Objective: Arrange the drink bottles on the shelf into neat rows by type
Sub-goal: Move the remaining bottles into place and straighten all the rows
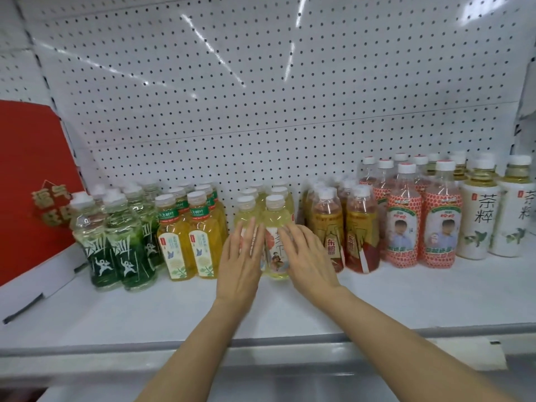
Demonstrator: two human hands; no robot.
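left hand (240,261) flat, fingers straight, holds nothing | right hand (307,262) flat too, holds nothing | pale yellow tea bottles (275,224) stand upright just past both hands' fingertips, 1 partly between them | both hands equally near | shelf (377,300) underneath

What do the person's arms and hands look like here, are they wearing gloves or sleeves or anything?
Nothing is worn as far as the view shows. The left hand and right hand are bare, with no gloves, and no rings or watch show. Both forearms are uncovered down to the bottom edge of the picture, so no sleeve shows.
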